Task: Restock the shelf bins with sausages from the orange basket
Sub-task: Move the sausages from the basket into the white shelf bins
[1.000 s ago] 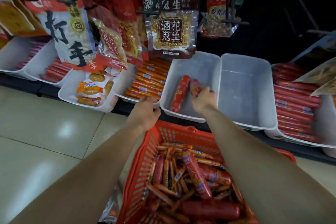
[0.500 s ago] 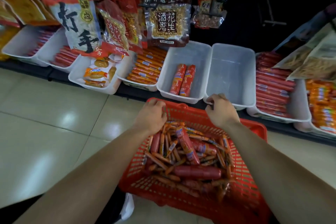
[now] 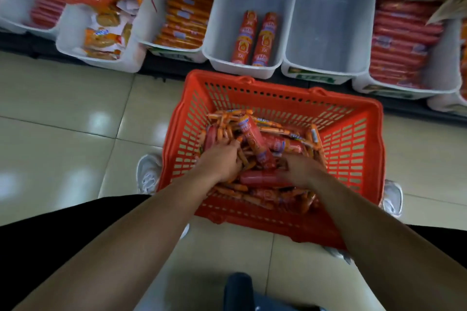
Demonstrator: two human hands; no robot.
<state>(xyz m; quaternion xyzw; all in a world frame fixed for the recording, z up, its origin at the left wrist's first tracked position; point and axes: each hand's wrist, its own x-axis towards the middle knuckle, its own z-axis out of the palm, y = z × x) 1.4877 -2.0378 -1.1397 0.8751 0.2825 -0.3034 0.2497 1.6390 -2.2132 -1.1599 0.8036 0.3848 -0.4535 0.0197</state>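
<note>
The slotted orange plastic basket point(image 3: 278, 88) sat on glossy floor point(image 3: 63, 108) tiles before the translucent bins point(image 3: 219, 7). The left grip point(image 3: 219, 163) dug curled fingers into thin shiny sausages point(image 3: 273, 125). The right grip point(image 3: 299, 170), blurred, lay on a fat red sausage point(image 3: 260, 179). Whether either held anything, I couldn't tell.

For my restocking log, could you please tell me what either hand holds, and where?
Cannot be told: left hand lies among thin sausages; right hand covers one end of a thick sausage.
</note>
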